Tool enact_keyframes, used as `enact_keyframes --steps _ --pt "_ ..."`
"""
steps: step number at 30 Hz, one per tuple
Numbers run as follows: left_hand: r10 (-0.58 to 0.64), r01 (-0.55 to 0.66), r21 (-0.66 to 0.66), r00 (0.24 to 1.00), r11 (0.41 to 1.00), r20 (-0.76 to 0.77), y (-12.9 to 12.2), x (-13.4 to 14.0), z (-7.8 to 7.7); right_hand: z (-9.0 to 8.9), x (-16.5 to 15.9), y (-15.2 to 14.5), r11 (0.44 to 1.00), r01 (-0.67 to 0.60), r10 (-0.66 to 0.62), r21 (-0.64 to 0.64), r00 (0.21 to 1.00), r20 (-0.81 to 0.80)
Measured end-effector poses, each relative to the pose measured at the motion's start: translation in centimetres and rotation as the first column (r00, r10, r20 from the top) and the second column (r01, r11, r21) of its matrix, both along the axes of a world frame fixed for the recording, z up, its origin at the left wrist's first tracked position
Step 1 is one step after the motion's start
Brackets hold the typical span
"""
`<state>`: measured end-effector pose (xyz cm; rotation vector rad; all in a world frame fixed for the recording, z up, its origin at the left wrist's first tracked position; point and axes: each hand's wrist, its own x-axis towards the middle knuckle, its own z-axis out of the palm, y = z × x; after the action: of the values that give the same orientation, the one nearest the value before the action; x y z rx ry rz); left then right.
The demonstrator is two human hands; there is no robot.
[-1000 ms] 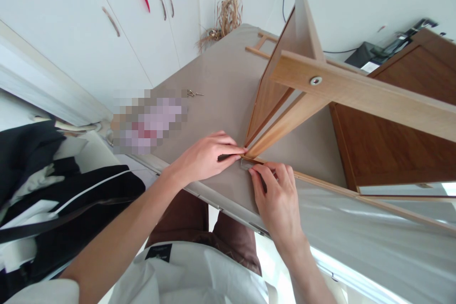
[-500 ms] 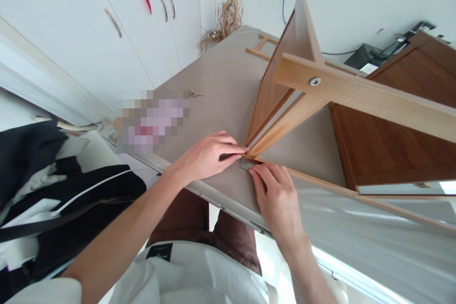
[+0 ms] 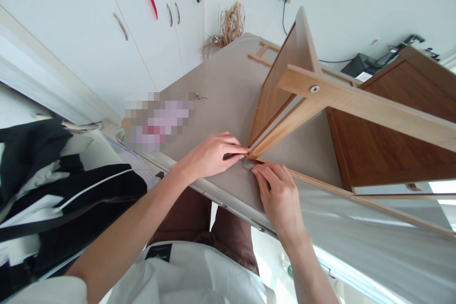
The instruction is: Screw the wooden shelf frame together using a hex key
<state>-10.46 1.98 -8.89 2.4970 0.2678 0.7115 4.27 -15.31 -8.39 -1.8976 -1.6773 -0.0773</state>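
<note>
The left hand's (image 3: 215,156) thumb and forefinger close on the lower corner of a wooden frame (image 3: 377,116), above the table's near edge. Just beside it, the right hand's (image 3: 280,190) bent fingertips gather at a small clear piece (image 3: 248,164), against the frame's lower rail (image 3: 320,180); whether they grip it or only press cannot be told.

From that corner the frame slants up and right, beyond the table's near edge. A wooden panel (image 3: 274,92) stands upright against it, and a round metal fitting (image 3: 314,89) shows in its upper bar. A dark brown panel (image 3: 392,135) rises to the right.

Farther out on the grey-brown table (image 3: 221,109), loose screws (image 3: 201,96) lie toward the left edge, and a small ladder-shaped wooden piece (image 3: 262,53) lies near the far corner.

The step in hand seems to be lining up this corner; the next move probably calls for a steady left hold while the right fingers seat or adjust the clear piece.
</note>
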Motion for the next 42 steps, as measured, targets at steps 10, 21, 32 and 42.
enact_keyframes --steps 10,21,32,42 --pt "0.009 -0.009 0.013 1.000 1.000 -0.009 0.09 -0.02 -0.11 -0.16 0.72 -0.22 0.996 -0.084 0.084 0.007 0.994 0.076" --pt "0.013 -0.013 0.002 1.000 1.000 -0.024 0.08 -0.06 -0.15 0.01 0.71 -0.03 0.998 -0.066 0.066 -0.010 0.996 0.053" --pt "0.009 -0.009 -0.001 1.000 1.000 -0.020 0.07 -0.12 -0.15 -0.24 1.02 0.13 0.995 -0.096 0.097 -0.015 0.989 0.112" --pt "0.002 -0.002 0.001 1.000 1.000 0.007 0.05 0.04 -0.12 0.01 0.56 0.08 0.995 -0.098 0.098 0.001 0.993 0.068"
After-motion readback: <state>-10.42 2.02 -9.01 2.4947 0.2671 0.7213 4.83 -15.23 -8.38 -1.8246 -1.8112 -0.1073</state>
